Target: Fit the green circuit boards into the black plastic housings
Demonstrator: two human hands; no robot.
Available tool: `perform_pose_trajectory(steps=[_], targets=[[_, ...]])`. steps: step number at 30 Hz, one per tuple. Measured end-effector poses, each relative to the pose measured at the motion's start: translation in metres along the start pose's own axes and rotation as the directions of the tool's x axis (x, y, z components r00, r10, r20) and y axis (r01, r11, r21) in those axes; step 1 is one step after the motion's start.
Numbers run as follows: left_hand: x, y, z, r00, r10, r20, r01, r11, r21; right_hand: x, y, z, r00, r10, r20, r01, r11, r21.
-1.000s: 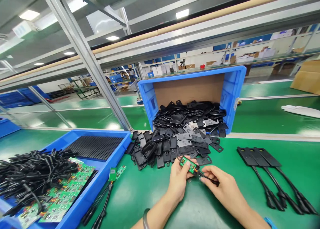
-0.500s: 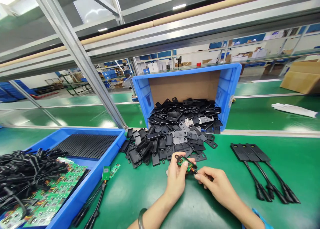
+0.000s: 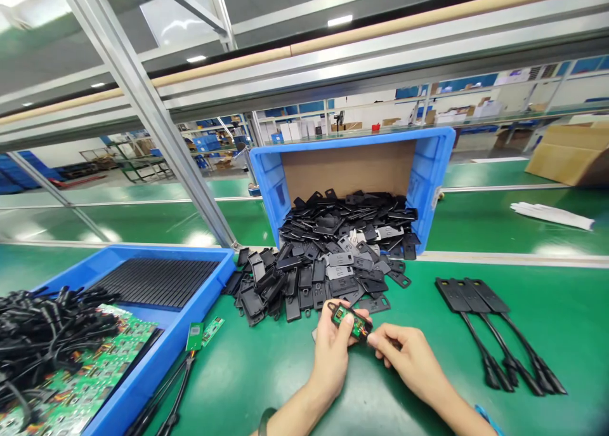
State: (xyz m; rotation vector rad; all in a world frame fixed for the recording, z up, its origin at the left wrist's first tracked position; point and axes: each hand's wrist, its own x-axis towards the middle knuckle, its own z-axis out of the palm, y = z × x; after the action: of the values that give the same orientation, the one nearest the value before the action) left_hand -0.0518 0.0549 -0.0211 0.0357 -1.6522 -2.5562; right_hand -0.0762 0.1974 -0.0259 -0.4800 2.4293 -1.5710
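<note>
My left hand (image 3: 329, 355) is closed around a small black plastic case half (image 3: 333, 307), its thumb pressing on the green circuit board (image 3: 341, 316) that lies in it. At the case's right end, thin coloured wires (image 3: 364, 331) run from the board toward my right hand (image 3: 410, 353). That hand pinches the black cable there; most of the cable is hidden behind the fingers. Just beyond my hands spreads a heap of loose black case parts (image 3: 340, 272), spilling from a blue crate (image 3: 435, 188) tipped on its side.
At left, a blue tray (image 3: 178, 331) holds circuit boards, bundled black cables (image 3: 57, 334) and a row of black strips (image 3: 157, 280). Beside it lies a wired circuit board (image 3: 195, 336). Three cased units with cables (image 3: 471, 295) lie at right. Farther back are a white glove (image 3: 552, 216) and a cardboard box (image 3: 568, 153).
Both hands have stayed together at the case, with only slight shifts of the fingers. The whole view has shifted a little.
</note>
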Motion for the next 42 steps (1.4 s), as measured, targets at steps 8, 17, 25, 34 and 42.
perform_pose_trajectory(steps=[8,17,25,34,42], targets=[[0.002,0.005,0.004,0.999,-0.028,-0.022,0.030,0.997,0.077,-0.002,-0.003,-0.002,0.994,-0.108,0.032,0.112,0.982,-0.150],[0.006,-0.001,0.003,0.957,-0.203,0.206,0.121,0.929,0.350,-0.001,-0.001,-0.018,0.865,-0.496,-0.074,0.448,0.831,-0.329],[0.008,-0.005,0.001,0.945,-0.149,0.291,-0.032,0.842,0.538,0.001,0.004,-0.014,0.742,-0.670,-0.038,0.555,0.645,-0.525],[0.008,-0.008,-0.005,0.924,-0.193,0.329,-0.030,0.824,0.566,0.003,0.010,-0.009,0.760,-0.640,-0.113,0.550,0.727,-0.412],[0.008,-0.020,-0.010,0.944,-0.194,0.268,-0.002,0.807,0.590,0.001,0.007,-0.010,0.783,-0.620,0.044,0.553,0.663,-0.505]])
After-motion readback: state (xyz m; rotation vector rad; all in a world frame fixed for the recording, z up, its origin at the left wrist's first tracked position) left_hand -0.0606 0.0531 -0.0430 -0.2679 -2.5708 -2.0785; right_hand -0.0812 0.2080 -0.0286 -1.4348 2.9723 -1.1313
